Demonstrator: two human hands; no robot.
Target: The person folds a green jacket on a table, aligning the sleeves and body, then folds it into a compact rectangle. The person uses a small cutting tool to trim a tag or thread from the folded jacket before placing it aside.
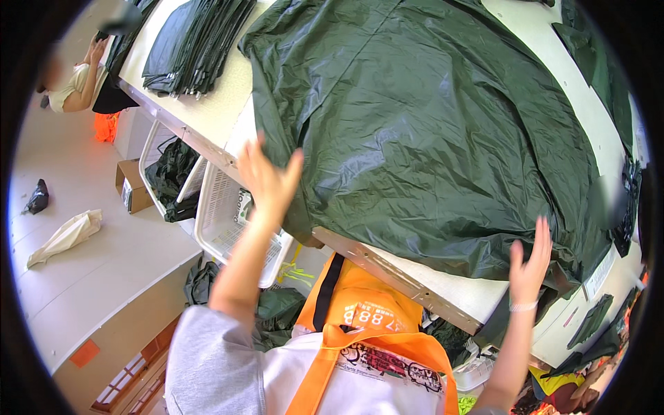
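Two hands up, both with fingers spread and gripping nothing. Our left hand [266, 181] sits at the near-left edge of the big dark green garment [422, 131], palm against or just over the fabric where it hangs past the bench [207, 114] edge; we cannot tell whether skin actually presses the cloth. Our right hand [529, 266] is raised at the garment's near-right corner, fingertips close to the crumpled hem, with a thin bracelet at the wrist. The hands are well apart, one at each side of the garment.

The garment lies spread over most of the white bench, glossy and creased, its near edge drooping over the bench's metal rim. Farther back on the left of the bench we note a stack of folded dark green pieces [197, 41]. More dark green pieces lie along the right side of the bench.

Below the bench on the left: a white plastic basket [221, 218], and behind it another holding dark fabric. A small cardboard box [131, 185] stands on the floor, and a pale bag [66, 238] lies well apart from it. We wear an orange vest [363, 318] over a grey sleeve. Another person [76, 79] stands at the far left, blurred.
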